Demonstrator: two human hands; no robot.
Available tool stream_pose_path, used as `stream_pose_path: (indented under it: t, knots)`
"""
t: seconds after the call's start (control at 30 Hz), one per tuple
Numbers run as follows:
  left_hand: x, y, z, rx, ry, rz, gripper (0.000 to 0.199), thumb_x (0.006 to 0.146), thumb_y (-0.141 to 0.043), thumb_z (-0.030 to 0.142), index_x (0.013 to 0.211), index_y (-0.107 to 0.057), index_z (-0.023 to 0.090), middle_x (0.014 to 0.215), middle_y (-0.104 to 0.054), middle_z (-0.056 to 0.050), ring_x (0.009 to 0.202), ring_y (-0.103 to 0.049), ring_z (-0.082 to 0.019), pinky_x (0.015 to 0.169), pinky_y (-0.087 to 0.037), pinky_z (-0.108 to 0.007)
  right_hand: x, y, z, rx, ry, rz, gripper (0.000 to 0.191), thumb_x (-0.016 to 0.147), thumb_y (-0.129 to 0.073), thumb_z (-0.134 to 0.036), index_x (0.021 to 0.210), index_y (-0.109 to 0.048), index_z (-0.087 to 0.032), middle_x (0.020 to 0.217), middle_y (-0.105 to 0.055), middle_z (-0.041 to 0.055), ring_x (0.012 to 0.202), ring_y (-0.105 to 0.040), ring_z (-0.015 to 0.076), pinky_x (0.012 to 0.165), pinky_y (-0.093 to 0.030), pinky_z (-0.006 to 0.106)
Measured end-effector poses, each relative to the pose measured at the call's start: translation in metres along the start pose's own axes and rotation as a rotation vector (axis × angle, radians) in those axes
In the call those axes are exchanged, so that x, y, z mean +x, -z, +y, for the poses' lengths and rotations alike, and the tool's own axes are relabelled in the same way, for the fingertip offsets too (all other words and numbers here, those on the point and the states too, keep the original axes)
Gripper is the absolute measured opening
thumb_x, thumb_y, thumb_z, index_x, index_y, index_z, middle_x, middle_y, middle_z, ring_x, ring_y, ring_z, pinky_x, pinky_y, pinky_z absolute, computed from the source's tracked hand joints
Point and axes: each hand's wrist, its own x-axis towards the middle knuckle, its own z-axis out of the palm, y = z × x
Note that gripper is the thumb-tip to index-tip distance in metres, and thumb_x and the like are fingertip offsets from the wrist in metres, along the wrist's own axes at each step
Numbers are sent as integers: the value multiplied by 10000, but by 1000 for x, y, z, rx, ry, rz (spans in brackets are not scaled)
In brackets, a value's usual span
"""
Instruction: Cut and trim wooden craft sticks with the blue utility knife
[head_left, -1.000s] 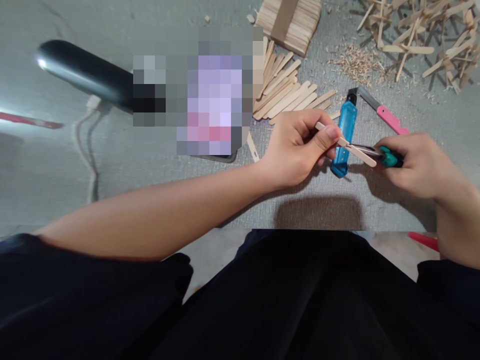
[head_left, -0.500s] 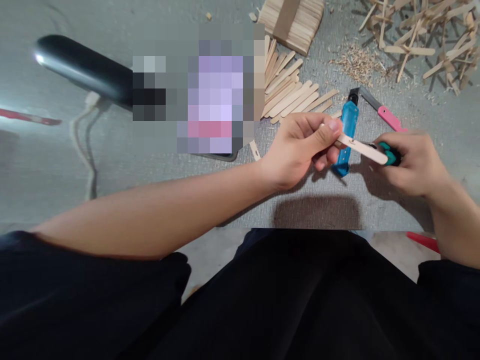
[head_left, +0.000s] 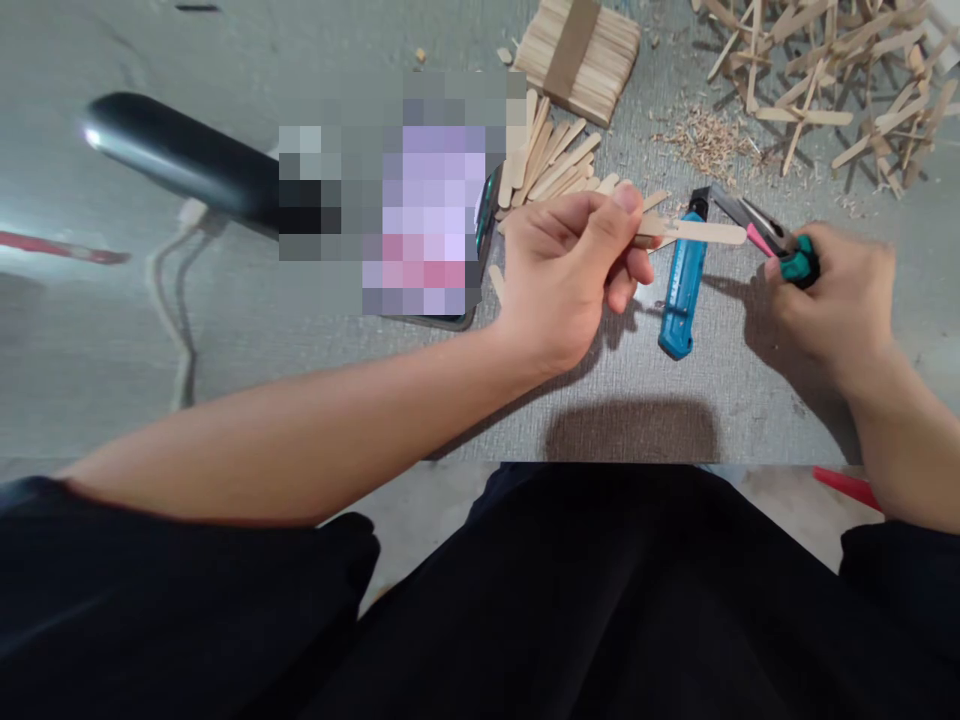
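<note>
Between the thumb and fingers of my left hand (head_left: 570, 265) is a flat wooden craft stick (head_left: 712, 233), its free end pointing right. A small notch shows in the stick near my fingertips. My right hand (head_left: 844, 300) is closed around pliers (head_left: 799, 262) with green-and-black handles, their metal jaws pointing up and left, apart from the stick. Beneath the stick lies a blue utility knife (head_left: 682, 285) with its dark blade end toward the back. A pink-handled blade tool (head_left: 763, 241) lies partly hidden behind the pliers.
Loose craft sticks (head_left: 559, 160) fan out behind my left hand, near a banded stick bundle (head_left: 577, 60). Wood shavings (head_left: 712, 140) and a pile of crossed sticks (head_left: 840, 80) lie at back right. A black cylindrical device (head_left: 180, 155), its cable (head_left: 157, 270), and a phone (head_left: 431, 220) are left.
My right hand has drawn the pliers back from the stick, up and right. My left hand has shifted slightly left, and the stick now lies nearly level.
</note>
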Motion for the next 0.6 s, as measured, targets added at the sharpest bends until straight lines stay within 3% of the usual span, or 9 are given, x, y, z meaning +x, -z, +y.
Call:
stream_pose_path:
  t: [0.13, 0.23, 0.43, 0.6]
  knots:
    - [1, 1, -8, 74, -35, -47, 612, 924, -851, 787, 739, -715, 220, 642, -705, 22, 425, -548, -53, 382, -396, -190, 3, -4, 5, 55, 140, -95, 97, 875, -674, -304, 875, -580, -279, 866, -686, 87, 837, -621, 302, 745, -391, 438]
    - [0, 1, -12, 119, -53, -63, 641, 918, -816, 831, 742, -691, 228, 642, -688, 27, 424, -554, -60, 376, -400, -193, 1, -7, 4, 110, 230, -126, 103, 861, -678, -290, 959, -649, -277, 972, -760, 103, 944, -689, 333, 815, -454, 464]
    - [-2, 1, -4, 263, -110, 45, 579, 991, -803, 745, 766, -727, 216, 671, -733, 6, 433, -547, -59, 385, -397, -203, -2, -1, -1, 119, 162, -77, 104, 850, -703, -286, 946, -663, -283, 948, -754, 90, 911, -691, 326, 806, -451, 454]
    - [0, 3, -5, 309, -161, 106, 512, 1036, -807, 652, 784, -730, 213, 665, -736, 8, 434, -549, -62, 391, -386, -204, 1, 7, -2, 46, 48, 19, 106, 854, -704, -280, 929, -630, -280, 936, -723, 115, 861, -626, 326, 764, -373, 451]
